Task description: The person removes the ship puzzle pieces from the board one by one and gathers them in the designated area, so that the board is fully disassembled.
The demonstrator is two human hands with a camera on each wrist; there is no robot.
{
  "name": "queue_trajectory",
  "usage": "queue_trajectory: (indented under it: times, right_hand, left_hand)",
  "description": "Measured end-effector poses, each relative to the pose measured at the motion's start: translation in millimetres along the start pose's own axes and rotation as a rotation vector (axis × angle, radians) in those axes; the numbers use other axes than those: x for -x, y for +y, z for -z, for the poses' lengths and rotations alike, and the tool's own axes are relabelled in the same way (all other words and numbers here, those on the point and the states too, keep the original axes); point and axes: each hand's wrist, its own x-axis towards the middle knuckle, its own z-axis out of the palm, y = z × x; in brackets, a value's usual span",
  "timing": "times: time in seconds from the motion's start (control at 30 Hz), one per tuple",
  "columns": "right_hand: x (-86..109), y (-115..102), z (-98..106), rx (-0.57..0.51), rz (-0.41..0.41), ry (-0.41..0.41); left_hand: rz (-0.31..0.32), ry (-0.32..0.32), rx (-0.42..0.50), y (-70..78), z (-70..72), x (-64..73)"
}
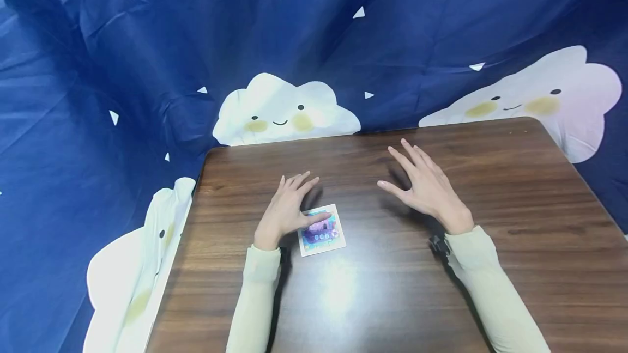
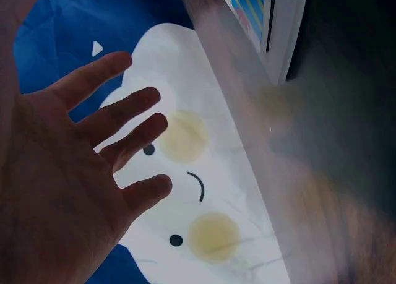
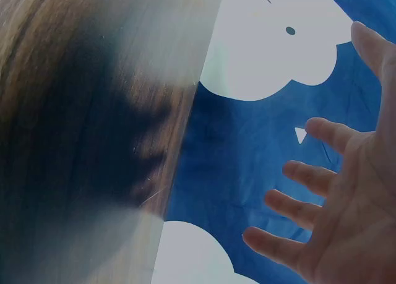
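Note:
A small square picture board point(image 1: 321, 237) with a white border and a purple and blue print lies on the table, left of its middle. Its edge point(image 2: 281, 55) shows at the top of the left wrist view and looks fairly thick. Over the board's left side is my left hand point(image 1: 284, 211), fingers spread and thumb across the print. Whether that thumb touches the board I cannot tell. My right hand point(image 1: 427, 187) hovers above the table to the right, fingers spread, holding nothing. In the right wrist view its palm point(image 3: 356, 210) faces the camera and its shadow falls on the wood.
The dark wooden table point(image 1: 515, 189) reaches back to a blue cloth point(image 1: 314, 31) printed with smiling white clouds and small triangles. Another white cloud point(image 1: 127, 277) on the cloth lies beside the table's left edge. Light glares on the wood in front of the board.

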Motion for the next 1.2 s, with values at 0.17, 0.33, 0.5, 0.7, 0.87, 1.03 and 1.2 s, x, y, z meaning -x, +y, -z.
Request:
queue_trajectory:
  times: [0.17, 0.33, 0.5, 0.7, 0.87, 1.03, 1.2]
  right_hand:
    - [3.4, 1, -2, -0.007, -0.015, -0.029]
    - [1.4, 1, -3, -0.011, -0.007, -0.024]
    - [-2.1, 0, -1, -0.008, 0.001, -0.029]
    - [-3.1, -1, -3, -0.005, -0.004, -0.044]
    - [-1.4, -1, -4, -0.009, -0.007, -0.045]
    - [-1.0, 1, -5, -0.008, -0.011, -0.039]
    - [-1.7, 0, -7, -0.004, -0.012, -0.056]
  left_hand:
    - [-0.032, -0.034, 0.003, 6.9, -7.8, 3.0]
    - [-0.084, -0.087, -0.021, 19.4, -10.7, 5.2]
    - [-0.113, -0.109, -0.077, 33.1, -10.3, 4.3]
    - [-0.124, -0.130, -0.111, 40.4, -10.7, 3.5]
    - [-0.088, -0.196, -0.116, 40.5, -13.7, 2.7]
    - [-0.101, -0.209, -0.113, 40.6, -17.9, 1.0]
    - [-0.056, -0.252, -0.082, 42.2, -22.9, 2.2]
